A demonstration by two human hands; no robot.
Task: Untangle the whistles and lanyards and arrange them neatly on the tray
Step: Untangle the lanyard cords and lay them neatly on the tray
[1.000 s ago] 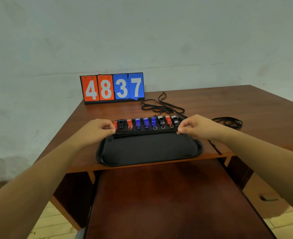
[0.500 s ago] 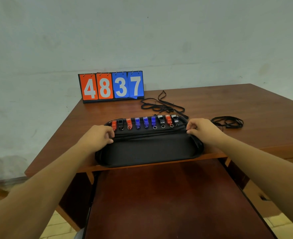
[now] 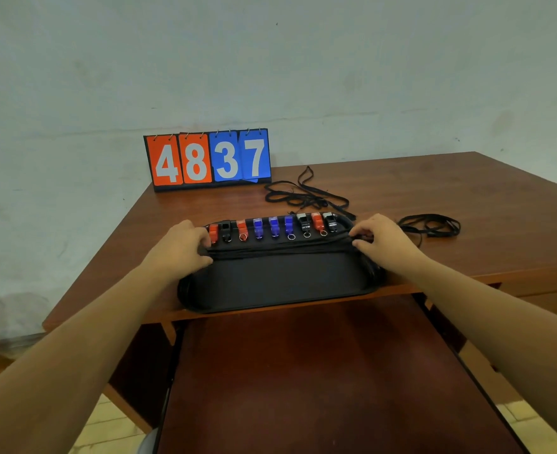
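Nine whistles in one row on the black tray point(image 3: 277, 299), both hands at a bundle of lanyards

The row along the tray's far rim counts three red whistles point(image 3: 317, 222), three blue whistles point(image 3: 273, 226) and three black whistles point(image 3: 303, 222). The left hand point(image 3: 179, 247) and right hand point(image 3: 380, 239) each pinch one end of the lanyard bundle point(image 3: 280, 251), stretched straight across the tray just in front of the row. Two loose lanyard piles lie on the table point(image 3: 467, 198): one pile point(image 3: 306, 196) behind the tray, another pile point(image 3: 431, 224) to its right. A scoreboard point(image 3: 207, 158) reads 4837. Compared with a second ago, the bundle lies slightly nearer the person, and the hands have spread a little
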